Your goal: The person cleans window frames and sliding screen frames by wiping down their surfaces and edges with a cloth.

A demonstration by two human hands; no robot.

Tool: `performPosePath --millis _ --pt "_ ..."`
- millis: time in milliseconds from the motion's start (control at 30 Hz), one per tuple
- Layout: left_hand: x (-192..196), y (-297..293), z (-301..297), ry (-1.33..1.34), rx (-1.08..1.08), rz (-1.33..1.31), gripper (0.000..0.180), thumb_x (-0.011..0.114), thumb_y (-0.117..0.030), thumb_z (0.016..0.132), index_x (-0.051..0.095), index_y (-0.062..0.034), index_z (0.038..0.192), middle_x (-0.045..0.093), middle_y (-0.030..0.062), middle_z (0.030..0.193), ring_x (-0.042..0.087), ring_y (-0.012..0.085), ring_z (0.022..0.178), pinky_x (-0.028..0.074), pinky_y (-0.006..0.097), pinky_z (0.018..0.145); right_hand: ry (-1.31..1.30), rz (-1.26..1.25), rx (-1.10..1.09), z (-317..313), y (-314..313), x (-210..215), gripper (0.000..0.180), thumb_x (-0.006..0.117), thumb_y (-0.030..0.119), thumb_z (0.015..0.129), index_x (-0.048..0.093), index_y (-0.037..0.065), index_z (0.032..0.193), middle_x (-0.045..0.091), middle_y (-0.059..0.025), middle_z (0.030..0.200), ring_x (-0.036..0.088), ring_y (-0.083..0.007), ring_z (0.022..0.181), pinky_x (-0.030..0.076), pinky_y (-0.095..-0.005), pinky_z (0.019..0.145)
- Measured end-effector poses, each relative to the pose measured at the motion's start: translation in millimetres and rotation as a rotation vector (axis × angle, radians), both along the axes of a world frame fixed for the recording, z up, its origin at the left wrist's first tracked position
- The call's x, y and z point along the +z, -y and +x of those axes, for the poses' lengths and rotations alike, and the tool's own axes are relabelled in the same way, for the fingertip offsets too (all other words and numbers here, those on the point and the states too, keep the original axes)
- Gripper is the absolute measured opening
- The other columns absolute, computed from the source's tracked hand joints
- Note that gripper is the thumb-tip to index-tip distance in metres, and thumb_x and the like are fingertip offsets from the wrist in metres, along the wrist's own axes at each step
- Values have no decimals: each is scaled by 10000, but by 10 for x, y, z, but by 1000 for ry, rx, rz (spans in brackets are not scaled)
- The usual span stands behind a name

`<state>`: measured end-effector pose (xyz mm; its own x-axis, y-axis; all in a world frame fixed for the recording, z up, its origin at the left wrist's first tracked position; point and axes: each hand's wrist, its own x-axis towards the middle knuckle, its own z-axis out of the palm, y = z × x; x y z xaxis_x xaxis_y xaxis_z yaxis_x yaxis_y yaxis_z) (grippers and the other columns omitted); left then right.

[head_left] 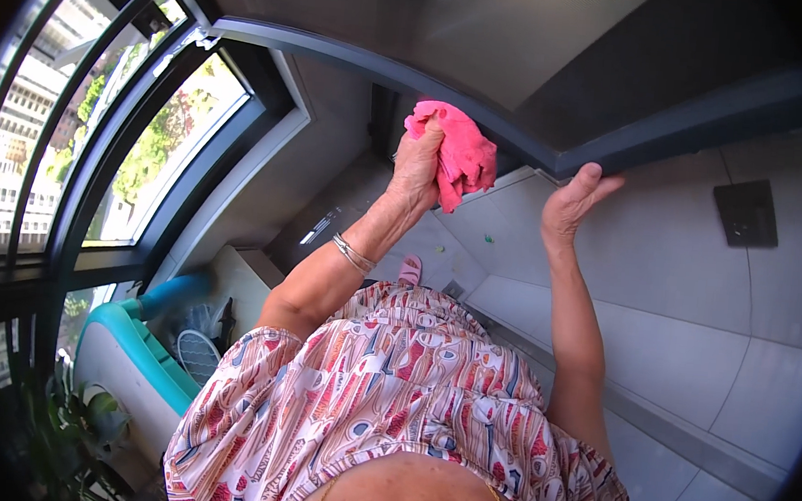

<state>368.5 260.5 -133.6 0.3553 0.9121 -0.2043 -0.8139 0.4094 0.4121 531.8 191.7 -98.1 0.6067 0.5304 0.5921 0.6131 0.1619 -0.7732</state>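
Head view: left hand (pixel 416 164) clenched on one pink cloth (pixel 466 154). Right hand (pixel 574 204), fingers released, beside one dark-framed panel (pixel 538 68). One pink slipper (pixel 410 270) below.

The floor (pixel 433 268) is pale grey, with a pink slipper (pixel 410 269) resting on it. A small grey square (pixel 453 289) shows just beside the dress hem (whether set into the floor or lying on it, I cannot tell).

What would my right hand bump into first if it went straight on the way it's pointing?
Most likely the dark frame just above your right hand. They overlap in this view, so it may already be touching; depth is hard to judge.
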Motion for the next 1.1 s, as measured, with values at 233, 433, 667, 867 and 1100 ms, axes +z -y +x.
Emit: performPosePath --millis 233,433,667,867,1100 --pt "27 351 471 -37 -267 76 138 564 -169 912 574 -46 974 640 55 895 632 146 779 536 282 709 -91 45 134 -129 -35 35 659 409 452 951 189 -40 1331 383 -212 1232 411 -271 1100 325 -353 966" --pt "51 252 309 -97 -404 108 140 589 -158 901 581 -46 985 641 51 921 631 144 806 532 285 744 -37 39 144 -185 -64 88 628 439 417 947 221 -39 1320 391 -206 1224 427 -275 1076 349 -361 945" --pt "77 301 -337 -172 -293 -55 236 583 -111 876 545 -8 1085 634 102 984 639 202 894 537 336 800 166 123 -5 -134 403 -61 541 618 204 852 375 -24 1277 463 -157 1062 478 -271 964 419 -384 855" --pt "146 534 -270 -154 -337 -93 237 571 -167 902 545 -51 1108 618 66 1035 616 162 911 518 305 816 331 -279 387 -680 509 -78 446 667 247 820 528 -24 1145 491 -190 1102 510 -334 993 429 -391 877" --pt "365 443 -360 -170 -299 90 195 499 -149 944 528 -35 1100 607 67 1045 596 145 951 498 287 851 232 -70 41 -407 386 277 219 628 31 786 579 -1 997 574 -79 772 568 -274 683 467 -341 624"
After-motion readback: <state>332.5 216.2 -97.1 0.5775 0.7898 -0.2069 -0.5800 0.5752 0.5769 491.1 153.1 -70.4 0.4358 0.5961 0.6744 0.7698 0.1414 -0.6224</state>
